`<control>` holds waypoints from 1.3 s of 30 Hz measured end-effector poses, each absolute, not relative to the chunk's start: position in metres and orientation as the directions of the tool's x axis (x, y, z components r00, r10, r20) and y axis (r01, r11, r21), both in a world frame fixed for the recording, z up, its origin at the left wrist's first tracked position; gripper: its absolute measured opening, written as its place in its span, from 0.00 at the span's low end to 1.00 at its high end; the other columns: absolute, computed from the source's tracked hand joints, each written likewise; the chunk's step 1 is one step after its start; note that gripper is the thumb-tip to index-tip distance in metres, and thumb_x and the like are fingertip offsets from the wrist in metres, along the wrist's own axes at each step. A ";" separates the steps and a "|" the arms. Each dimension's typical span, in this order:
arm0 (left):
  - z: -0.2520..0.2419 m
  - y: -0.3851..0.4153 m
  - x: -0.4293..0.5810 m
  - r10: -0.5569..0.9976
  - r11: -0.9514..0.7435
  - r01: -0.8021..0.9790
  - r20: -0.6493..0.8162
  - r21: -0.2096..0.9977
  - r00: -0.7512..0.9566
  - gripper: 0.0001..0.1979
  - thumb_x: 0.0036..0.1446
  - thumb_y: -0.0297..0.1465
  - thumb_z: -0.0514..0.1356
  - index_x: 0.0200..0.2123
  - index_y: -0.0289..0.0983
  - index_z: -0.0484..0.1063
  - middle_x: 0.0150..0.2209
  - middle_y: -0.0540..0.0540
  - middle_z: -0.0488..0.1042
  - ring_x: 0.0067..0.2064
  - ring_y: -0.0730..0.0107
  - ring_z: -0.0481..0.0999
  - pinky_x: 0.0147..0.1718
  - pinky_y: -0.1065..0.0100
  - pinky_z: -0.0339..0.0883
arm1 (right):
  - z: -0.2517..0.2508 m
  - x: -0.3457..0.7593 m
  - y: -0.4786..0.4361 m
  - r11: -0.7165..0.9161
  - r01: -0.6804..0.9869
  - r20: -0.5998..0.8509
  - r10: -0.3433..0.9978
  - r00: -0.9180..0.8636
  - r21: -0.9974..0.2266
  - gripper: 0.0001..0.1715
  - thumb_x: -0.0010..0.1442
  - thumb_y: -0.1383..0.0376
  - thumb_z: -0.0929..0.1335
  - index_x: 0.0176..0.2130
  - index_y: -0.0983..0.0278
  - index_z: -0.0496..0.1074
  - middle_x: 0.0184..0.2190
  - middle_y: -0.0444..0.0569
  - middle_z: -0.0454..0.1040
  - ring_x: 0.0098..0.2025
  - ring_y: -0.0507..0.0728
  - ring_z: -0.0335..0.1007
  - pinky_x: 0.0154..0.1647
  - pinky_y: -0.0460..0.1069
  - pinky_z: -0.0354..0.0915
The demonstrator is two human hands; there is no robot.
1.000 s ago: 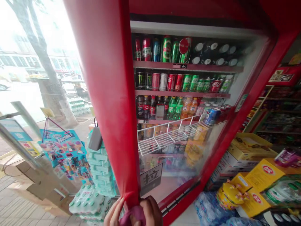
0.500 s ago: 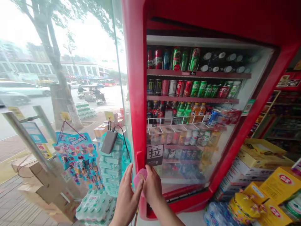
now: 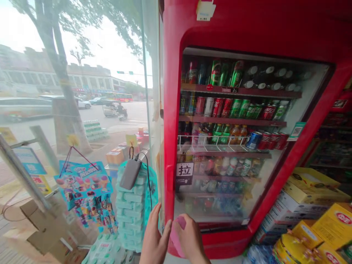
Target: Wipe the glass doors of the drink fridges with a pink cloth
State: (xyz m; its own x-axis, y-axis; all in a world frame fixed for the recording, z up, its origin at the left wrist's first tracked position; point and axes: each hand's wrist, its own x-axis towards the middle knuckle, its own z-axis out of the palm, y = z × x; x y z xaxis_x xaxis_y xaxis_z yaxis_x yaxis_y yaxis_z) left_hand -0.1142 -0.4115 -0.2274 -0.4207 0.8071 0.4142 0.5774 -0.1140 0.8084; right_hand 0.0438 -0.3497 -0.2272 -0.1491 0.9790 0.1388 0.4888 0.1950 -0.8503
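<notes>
My right hand (image 3: 189,236) is closed on a pink cloth (image 3: 178,238), its fingers curled over the upper edge. My left hand (image 3: 156,236) is beside it, fingers stretched out and thumb apart, close to the cloth's left edge; whether it touches the cloth I cannot tell. Both hands are low in front of a tall red drinks fridge (image 3: 172,110). Its glass door bears a pull sign (image 3: 184,173), above and beyond my right hand. Cans and bottles (image 3: 228,106) stand on the shelves behind the glass.
At left, a window (image 3: 110,22) faces the street. A grey power bank (image 3: 130,173) hangs near a turquoise stack (image 3: 129,212), beside blue hanging snack packs (image 3: 85,183). Wrapped bottles (image 3: 106,251) and cardboard boxes (image 3: 46,227) stand low left; yellow boxes (image 3: 334,225) are piled right.
The view has shifted, so the fridge sits further right. My hands have dropped below the door handle's level, and more of the pink cloth shows in my right hand.
</notes>
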 end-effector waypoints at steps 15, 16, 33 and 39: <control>-0.220 -0.387 -0.131 0.846 -0.175 0.514 0.395 0.840 -0.358 0.33 0.68 0.47 0.63 0.71 0.41 0.70 0.74 0.32 0.70 0.74 0.43 0.72 0.70 0.37 0.70 | -0.215 0.018 -0.335 0.214 0.497 0.181 0.977 -0.115 -0.841 0.18 0.74 0.56 0.66 0.44 0.58 0.84 0.42 0.54 0.88 0.47 0.64 0.86 0.48 0.51 0.72; -0.220 -0.386 -0.133 0.844 -0.174 0.513 0.395 0.841 -0.362 0.33 0.68 0.48 0.63 0.71 0.40 0.70 0.74 0.32 0.70 0.74 0.43 0.72 0.70 0.36 0.70 | -0.215 0.016 -0.334 0.223 0.521 0.187 0.975 -0.120 -0.824 0.19 0.75 0.56 0.65 0.40 0.59 0.83 0.39 0.53 0.88 0.44 0.64 0.85 0.46 0.51 0.70; -0.237 -0.385 -0.182 0.832 -0.106 0.499 0.351 0.860 -0.429 0.38 0.65 0.55 0.63 0.69 0.40 0.72 0.73 0.33 0.71 0.73 0.39 0.73 0.71 0.36 0.68 | -0.154 -0.034 -0.286 0.275 0.672 0.350 0.936 -0.025 -0.688 0.16 0.77 0.59 0.68 0.39 0.62 0.82 0.43 0.55 0.85 0.49 0.63 0.83 0.49 0.50 0.68; -0.247 -0.375 -0.187 0.861 -0.096 0.497 0.322 0.863 -0.393 0.38 0.65 0.53 0.65 0.72 0.41 0.70 0.74 0.34 0.70 0.74 0.40 0.72 0.71 0.37 0.69 | -0.157 -0.033 -0.284 0.283 0.705 0.367 0.930 -0.035 -0.650 0.15 0.77 0.59 0.69 0.40 0.62 0.82 0.42 0.53 0.85 0.49 0.61 0.84 0.48 0.49 0.67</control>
State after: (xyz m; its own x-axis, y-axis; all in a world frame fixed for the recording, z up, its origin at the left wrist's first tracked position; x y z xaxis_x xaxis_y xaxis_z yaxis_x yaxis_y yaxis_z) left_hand -0.1867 -0.3754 -0.2469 -0.3933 0.8611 0.3222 0.4968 -0.0958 0.8625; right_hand -0.0325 -0.2842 -0.1570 -0.0354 0.9295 0.3670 0.7054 0.2834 -0.6497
